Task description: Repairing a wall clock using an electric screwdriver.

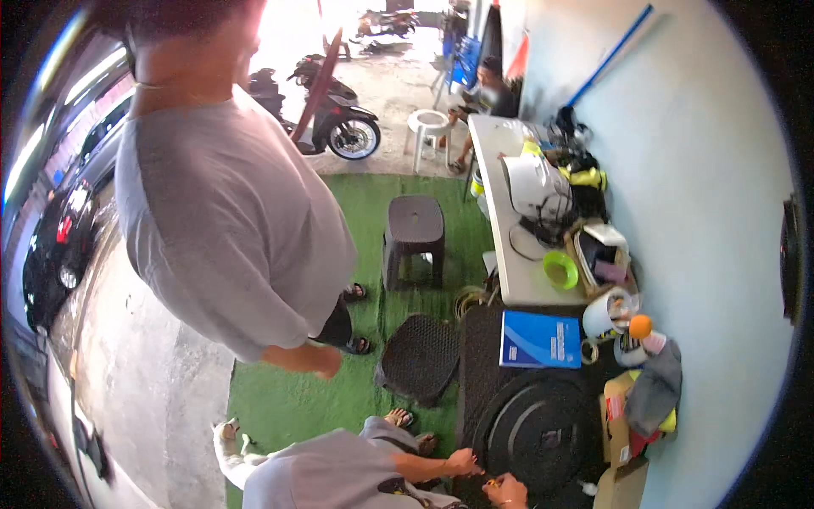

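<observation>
Over the near edge of the black table (pixel 482 335), my left hand (pixel 462 462) is closed, its fingertips pinched together on something too small to make out. Just right of it and lower, my right hand (pixel 509 492) is closed around a small yellow-orange object (pixel 492 483), its kind unclear. The fingertips of both hands nearly meet. Beside them lies a large round black lid-like disc (pixel 530 433) with raised rings. My grey sleeve and left forearm (pixel 424 466) reach in from the left.
A blue book (pixel 540 339) lies beyond the disc. Cardboard boxes (pixel 623 488), a grey cloth (pixel 657 390) and bottles line the wall. Farther stand a white table (pixel 509 263) with a helmet (pixel 537 187), and two dark stools (pixel 415 225). A person in grey (pixel 229 220) stands left; another sits farther back.
</observation>
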Motion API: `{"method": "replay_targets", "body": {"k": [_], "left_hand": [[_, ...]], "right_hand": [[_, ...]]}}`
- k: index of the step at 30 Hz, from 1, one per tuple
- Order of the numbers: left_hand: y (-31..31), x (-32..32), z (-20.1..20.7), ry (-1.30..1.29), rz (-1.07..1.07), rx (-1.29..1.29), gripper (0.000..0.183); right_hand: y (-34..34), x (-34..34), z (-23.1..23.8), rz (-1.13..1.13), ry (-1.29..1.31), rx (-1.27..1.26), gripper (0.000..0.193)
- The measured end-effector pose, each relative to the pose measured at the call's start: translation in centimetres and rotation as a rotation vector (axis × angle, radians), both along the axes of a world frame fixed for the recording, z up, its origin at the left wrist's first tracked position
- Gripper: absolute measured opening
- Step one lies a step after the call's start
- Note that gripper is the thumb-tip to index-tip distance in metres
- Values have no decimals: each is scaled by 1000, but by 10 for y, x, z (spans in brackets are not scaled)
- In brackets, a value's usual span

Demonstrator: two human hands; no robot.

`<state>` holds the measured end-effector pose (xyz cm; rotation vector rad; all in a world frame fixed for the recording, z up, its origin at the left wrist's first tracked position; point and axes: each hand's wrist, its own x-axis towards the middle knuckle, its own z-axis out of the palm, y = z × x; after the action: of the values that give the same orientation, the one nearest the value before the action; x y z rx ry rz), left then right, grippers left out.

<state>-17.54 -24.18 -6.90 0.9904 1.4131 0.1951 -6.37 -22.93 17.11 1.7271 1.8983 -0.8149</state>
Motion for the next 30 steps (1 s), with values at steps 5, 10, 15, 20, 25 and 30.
{"method": "replay_targets", "body": {"k": [5,10,15,20,25,30], "left_hand": [[1,-24,16,247,-515,662,35],[31,-40,99,-255,155,-46,32],[24,-48,69,-408,465,-210,38],[37,-62,66,-315,265,-78,35],[44,-82,60,-259,-56,-215,33],[39,-11,135,-98,-908,357,29]], "right_hand": [[-5,-9,-5,326,-2,99,33],[23,1,-17,-532,170,-171,32],[-34,10,-6,-738,253,23,34],[-111,6,24,-1427,1066,-44,38],[-194,-58,-5,-1698,1259,386,32],[-228,-86,-28,-2143,1016,320,25]]}}
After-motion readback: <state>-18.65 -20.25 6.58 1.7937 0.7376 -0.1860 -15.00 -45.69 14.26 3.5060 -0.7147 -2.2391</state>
